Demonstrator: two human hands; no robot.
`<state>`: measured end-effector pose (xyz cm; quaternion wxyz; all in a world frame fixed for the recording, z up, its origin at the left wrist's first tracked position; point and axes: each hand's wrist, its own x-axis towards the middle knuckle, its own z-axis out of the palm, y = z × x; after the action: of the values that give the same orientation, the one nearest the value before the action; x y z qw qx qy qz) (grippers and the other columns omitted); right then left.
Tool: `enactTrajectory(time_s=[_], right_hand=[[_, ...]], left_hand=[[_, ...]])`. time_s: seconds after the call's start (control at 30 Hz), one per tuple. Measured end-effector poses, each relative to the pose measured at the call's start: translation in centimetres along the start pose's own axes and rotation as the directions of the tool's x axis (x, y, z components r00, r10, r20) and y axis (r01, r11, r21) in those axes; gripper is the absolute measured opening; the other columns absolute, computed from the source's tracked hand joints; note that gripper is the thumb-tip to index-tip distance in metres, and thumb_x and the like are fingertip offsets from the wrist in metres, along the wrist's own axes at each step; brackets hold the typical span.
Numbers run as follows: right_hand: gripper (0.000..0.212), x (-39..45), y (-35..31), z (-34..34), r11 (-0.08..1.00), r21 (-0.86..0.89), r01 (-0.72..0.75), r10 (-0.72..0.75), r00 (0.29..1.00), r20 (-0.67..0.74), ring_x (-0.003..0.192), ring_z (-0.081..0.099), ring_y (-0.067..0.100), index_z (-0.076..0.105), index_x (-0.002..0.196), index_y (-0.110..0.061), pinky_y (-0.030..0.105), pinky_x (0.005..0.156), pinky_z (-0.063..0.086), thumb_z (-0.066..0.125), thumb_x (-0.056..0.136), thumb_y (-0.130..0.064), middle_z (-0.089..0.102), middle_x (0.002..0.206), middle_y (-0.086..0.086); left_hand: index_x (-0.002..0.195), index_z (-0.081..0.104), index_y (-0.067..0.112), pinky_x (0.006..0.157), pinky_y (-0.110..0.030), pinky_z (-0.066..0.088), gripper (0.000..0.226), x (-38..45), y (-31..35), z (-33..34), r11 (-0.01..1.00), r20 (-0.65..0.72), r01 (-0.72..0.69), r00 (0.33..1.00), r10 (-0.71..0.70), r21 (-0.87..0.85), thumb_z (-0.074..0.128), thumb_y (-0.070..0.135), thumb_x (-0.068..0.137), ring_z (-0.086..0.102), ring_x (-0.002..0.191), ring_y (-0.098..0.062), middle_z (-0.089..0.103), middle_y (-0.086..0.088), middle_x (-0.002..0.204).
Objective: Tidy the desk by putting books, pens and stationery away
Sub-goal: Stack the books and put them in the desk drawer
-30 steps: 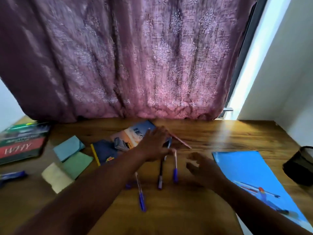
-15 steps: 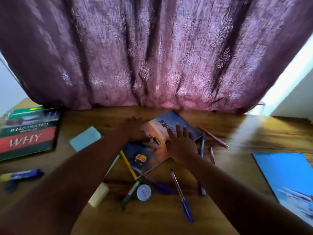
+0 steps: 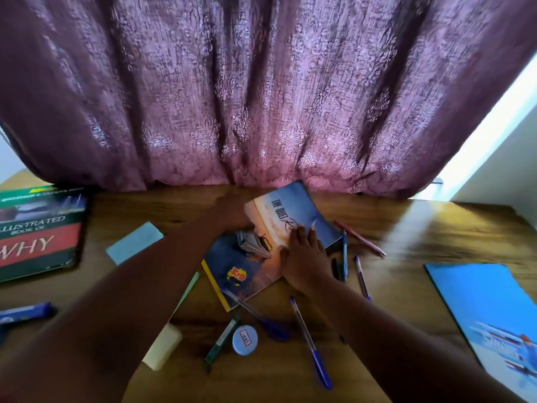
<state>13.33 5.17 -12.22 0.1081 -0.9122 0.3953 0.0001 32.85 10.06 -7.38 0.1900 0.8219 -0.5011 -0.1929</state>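
Both hands on a paperback at centre frame.

The left hand (image 3: 232, 213) gripped the far left edge of the paperback (image 3: 293, 219), which was tilted up off the desk (image 3: 406, 228); the right hand (image 3: 305, 257) lay flat on its cover, fingers straight. Blue pens (image 3: 312, 344) lay scattered lower centre; a large hardback (image 3: 37, 231) sat at left frame.

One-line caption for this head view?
Both hands, left hand and right hand, lift the blue paperback off the cluttered wooden desk.
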Motion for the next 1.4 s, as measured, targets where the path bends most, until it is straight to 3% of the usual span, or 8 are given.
enactTrajectory(time_s=[0.13, 0.37, 0.77, 0.9, 1.03, 1.1, 1.23, 1.4], right_hand=[[0.067, -0.1, 0.1, 0.2, 0.999, 0.042, -0.03, 0.032, 0.999, -0.041, 0.146, -0.003, 0.033, 0.004, 0.15, -0.004, 0.043, 0.117, 0.005, 0.025, 0.098, -0.041, 0.002, 0.159, 0.016], [0.063, -0.5, 0.4, 0.7, 0.996, 0.057, -0.067, 0.068, 0.998, -0.01, 0.146, 0.002, 0.033, 0.009, 0.15, -0.005, 0.043, 0.117, 0.008, 0.026, 0.097, -0.035, 0.005, 0.159, 0.016], [0.055, 0.1, 1.7, -1.8, 0.969, 0.242, 0.044, -0.002, 0.985, -0.17, 0.145, 0.013, 0.032, 0.024, 0.147, -0.007, 0.044, 0.117, 0.016, 0.028, 0.099, -0.033, 0.017, 0.156, 0.017], [0.033, -1.3, 4.9, -8.3, 0.531, 0.848, -0.006, 0.286, 0.943, -0.172, 0.095, 0.061, 0.029, 0.055, 0.116, -0.025, 0.044, 0.083, 0.05, 0.041, 0.093, -0.044, 0.057, 0.108, 0.009], [0.042, -4.6, 10.4, -14.8, 0.002, 0.993, -0.119, 0.162, 0.98, 0.118, 0.077, 0.062, 0.03, 0.061, 0.098, -0.009, 0.033, 0.068, 0.059, 0.052, 0.087, -0.049, 0.062, 0.09, 0.014], [0.039, -6.3, 13.5, -16.7, 0.011, 0.99, -0.144, 0.089, 0.986, 0.143, 0.087, 0.065, 0.029, 0.064, 0.104, -0.007, 0.039, 0.081, 0.054, 0.057, 0.085, -0.04, 0.069, 0.094, 0.012], [0.009, -9.4, 22.0, -17.9, -0.027, 0.986, -0.164, 0.194, 0.967, 0.166, 0.052, 0.062, 0.013, 0.062, 0.086, -0.005, 0.022, 0.047, 0.049, 0.058, 0.081, -0.011, 0.067, 0.062, 0.003], [0.084, -12.3, 36.1, -15.5, 0.136, 0.921, -0.366, 0.31, 0.898, 0.312, 0.08, 0.05, 0.024, 0.061, 0.112, -0.002, 0.03, 0.061, 0.039, 0.092, 0.038, -0.028, 0.056, 0.099, 0.015]], left_hand=[[0.114, 0.061, 0.003, 0.075, -0.028, 0.041, 0.045, 0.3, 1.2, -2.8, 0.994, -0.074, 0.056, 0.995, -0.063, -0.089, 0.078, 0.017, 0.074, 0.061, 0.105, -0.031, 0.064, -0.02, 0.118], [0.119, 0.052, 0.009, 0.085, -0.035, 0.043, 0.044, -0.2, 2.7, -9.2, 1.0, -0.355, 0.004, 0.935, -0.01, -0.018, 0.069, 0.024, 0.082, 0.057, 0.11, -0.033, 0.059, -0.017, 0.123], [0.114, 0.052, 0.016, 0.078, -0.032, 0.042, 0.036, -2.8, 5.6, -10.8, 0.998, -0.371, -0.057, 0.928, 0.04, -0.033, 0.067, 0.027, 0.083, 0.058, 0.101, -0.026, 0.061, -0.007, 0.117], [0.11, 0.055, 0.011, 0.073, -0.027, 0.041, 0.037, -3.1, 8.8, -11.4, 0.975, -0.341, -0.123, 0.939, 0.053, -0.187, 0.073, 0.023, 0.081, 0.056, 0.093, -0.021, 0.058, -0.004, 0.105], [0.107, 0.059, 0.005, 0.061, -0.026, 0.052, 0.025, -3.4, 13.8, -9.1, 0.79, -0.191, -0.099, 0.981, -0.024, -0.605, 0.068, 0.013, 0.086, 0.061, 0.077, -0.019, 0.064, -0.009, 0.097], [0.109, 0.061, 0.001, 0.048, -0.02, 0.05, 0.018, -4.2, 17.1, -6.6, 0.67, -0.072, -0.044, 0.997, -0.015, -0.741, 0.059, 0.004, 0.091, 0.057, 0.066, -0.016, 0.062, -0.013, 0.089], [0.078, 0.059, 0.004, 0.033, -0.015, 0.043, 0.027, -6.4, 24.4, 1.0, 0.501, 0.243, 0.174, 0.967, 0.076, -0.848, 0.042, -0.007, 0.094, 0.058, 0.038, -0.008, 0.064, -0.004, 0.056], [0.073, 0.052, 0.01, 0.035, -0.015, 0.037, 0.023, -6.2, 30.4, 10.9, 0.621, 0.504, 0.364, 0.862, 0.059, -0.694, 0.049, 0.004, 0.095, 0.047, 0.031, -0.007, 0.053, 0.002, 0.045]])
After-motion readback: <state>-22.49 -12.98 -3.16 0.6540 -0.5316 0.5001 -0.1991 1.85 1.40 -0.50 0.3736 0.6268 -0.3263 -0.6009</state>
